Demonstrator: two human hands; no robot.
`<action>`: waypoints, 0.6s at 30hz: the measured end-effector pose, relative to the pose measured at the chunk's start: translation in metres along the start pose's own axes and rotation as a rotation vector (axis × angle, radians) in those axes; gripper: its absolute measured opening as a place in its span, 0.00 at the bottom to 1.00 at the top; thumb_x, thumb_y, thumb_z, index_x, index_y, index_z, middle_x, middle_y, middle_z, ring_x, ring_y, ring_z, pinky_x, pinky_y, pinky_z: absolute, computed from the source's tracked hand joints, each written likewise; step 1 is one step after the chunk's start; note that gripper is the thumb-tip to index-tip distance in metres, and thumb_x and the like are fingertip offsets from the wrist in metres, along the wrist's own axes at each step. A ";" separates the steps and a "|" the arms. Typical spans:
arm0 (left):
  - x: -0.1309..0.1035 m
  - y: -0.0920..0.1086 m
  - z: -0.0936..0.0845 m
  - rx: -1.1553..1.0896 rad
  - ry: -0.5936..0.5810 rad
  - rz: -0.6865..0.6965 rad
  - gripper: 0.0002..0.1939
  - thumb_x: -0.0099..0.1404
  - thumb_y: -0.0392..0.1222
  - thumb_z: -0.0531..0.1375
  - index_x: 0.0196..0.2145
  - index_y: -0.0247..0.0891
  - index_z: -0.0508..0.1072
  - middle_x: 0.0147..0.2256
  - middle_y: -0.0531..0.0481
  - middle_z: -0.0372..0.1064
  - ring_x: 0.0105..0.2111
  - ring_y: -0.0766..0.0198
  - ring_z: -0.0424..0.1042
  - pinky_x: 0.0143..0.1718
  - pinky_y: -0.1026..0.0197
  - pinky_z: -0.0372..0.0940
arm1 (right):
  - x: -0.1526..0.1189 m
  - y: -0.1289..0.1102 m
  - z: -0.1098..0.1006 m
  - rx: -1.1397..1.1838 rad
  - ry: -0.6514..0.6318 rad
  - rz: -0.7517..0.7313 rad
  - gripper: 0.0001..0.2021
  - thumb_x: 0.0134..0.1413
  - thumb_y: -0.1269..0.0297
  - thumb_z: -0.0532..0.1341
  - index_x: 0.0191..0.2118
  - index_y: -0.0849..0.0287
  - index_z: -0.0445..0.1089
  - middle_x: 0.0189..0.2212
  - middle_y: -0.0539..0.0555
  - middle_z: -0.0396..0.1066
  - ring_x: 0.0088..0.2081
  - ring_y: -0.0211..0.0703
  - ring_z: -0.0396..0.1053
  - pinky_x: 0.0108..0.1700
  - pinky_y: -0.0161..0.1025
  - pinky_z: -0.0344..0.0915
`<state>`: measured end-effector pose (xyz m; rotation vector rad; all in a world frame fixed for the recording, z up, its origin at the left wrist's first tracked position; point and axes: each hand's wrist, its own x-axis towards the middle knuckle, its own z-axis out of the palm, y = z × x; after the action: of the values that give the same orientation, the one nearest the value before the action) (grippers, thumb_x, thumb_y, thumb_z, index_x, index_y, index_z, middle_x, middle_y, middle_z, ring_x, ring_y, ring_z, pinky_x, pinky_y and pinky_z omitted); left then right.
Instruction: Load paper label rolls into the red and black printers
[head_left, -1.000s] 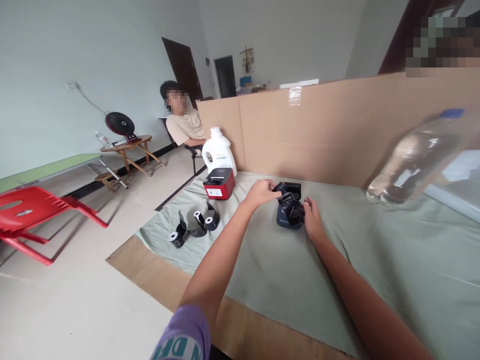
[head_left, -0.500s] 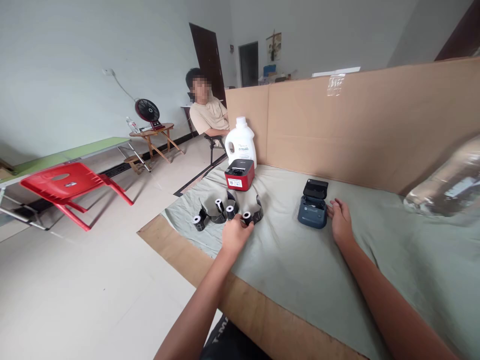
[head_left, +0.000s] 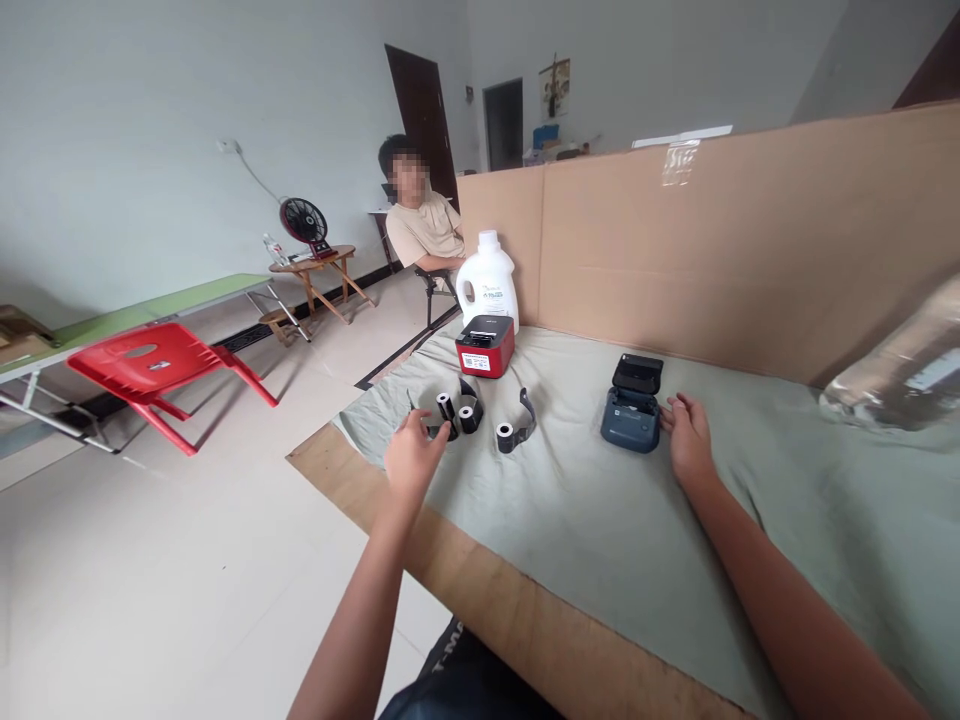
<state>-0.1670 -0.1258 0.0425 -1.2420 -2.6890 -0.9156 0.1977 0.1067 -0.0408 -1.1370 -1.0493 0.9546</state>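
Thumb and fingers of the left hand (head_left: 414,458) stand parted over the leftmost part of the roll group, the tip of a dark strip (head_left: 409,398) showing just beyond the knuckles. What lies under the palm is hidden, so whether the hand touches a roll cannot be told. Just to its right are a tall black roll (head_left: 445,406) and a second black roll (head_left: 467,419), close together; a third black roll (head_left: 505,438) sits apart, its loose tail curling up on the right. Farther right, the blue device (head_left: 630,425) lies with its dark lid (head_left: 637,374) raised. Beside its right side is the right hand (head_left: 688,445), fingers loosely curled, holding nothing; contact with the casing is unclear.

Under these things spreads a wrinkled grey-green cloth (head_left: 577,510), with a bare wooden edge (head_left: 480,575) along the near side. Behind the rolls, a red-and-black box-shaped device (head_left: 486,350) stands before a white jug (head_left: 489,285). A cardboard panel (head_left: 675,250) runs along the back, a plastic-wrapped bundle (head_left: 892,365) at its right.

Across the room, from the left: a green-topped bench (head_left: 157,308), a red plastic chair (head_left: 150,365), a fan (head_left: 305,222) on a small wooden table (head_left: 319,262), and a seated person (head_left: 424,230) in a beige shirt.
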 end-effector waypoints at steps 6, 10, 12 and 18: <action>0.075 0.016 -0.010 0.240 -0.073 0.162 0.21 0.67 0.57 0.54 0.47 0.42 0.76 0.46 0.42 0.77 0.51 0.47 0.71 0.56 0.49 0.59 | -0.001 0.000 -0.001 -0.015 -0.006 -0.005 0.28 0.55 0.42 0.59 0.56 0.54 0.65 0.55 0.60 0.68 0.53 0.50 0.73 0.56 0.50 0.70; 0.113 0.041 -0.001 0.413 -0.460 0.131 0.20 0.58 0.52 0.63 0.46 0.42 0.78 0.48 0.39 0.76 0.51 0.44 0.73 0.54 0.46 0.62 | -0.001 -0.002 -0.002 -0.019 -0.020 0.011 0.28 0.56 0.43 0.60 0.57 0.54 0.65 0.56 0.59 0.68 0.54 0.51 0.72 0.56 0.49 0.70; 0.120 0.045 -0.001 0.415 -0.501 0.128 0.17 0.53 0.45 0.66 0.42 0.41 0.80 0.47 0.39 0.76 0.48 0.43 0.75 0.50 0.48 0.65 | -0.002 -0.003 -0.002 -0.016 -0.020 0.010 0.28 0.56 0.44 0.60 0.56 0.54 0.65 0.55 0.59 0.68 0.54 0.51 0.72 0.55 0.49 0.70; 0.105 0.037 -0.034 -0.110 -0.150 0.232 0.21 0.63 0.48 0.59 0.53 0.43 0.72 0.47 0.43 0.75 0.46 0.52 0.75 0.48 0.55 0.68 | -0.003 -0.003 0.000 -0.054 -0.007 -0.004 0.26 0.56 0.47 0.59 0.55 0.56 0.65 0.55 0.61 0.69 0.53 0.52 0.72 0.55 0.50 0.69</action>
<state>-0.2190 -0.0542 0.1176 -1.6662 -2.5558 -0.9859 0.1971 0.1029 -0.0388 -1.1756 -1.0884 0.9328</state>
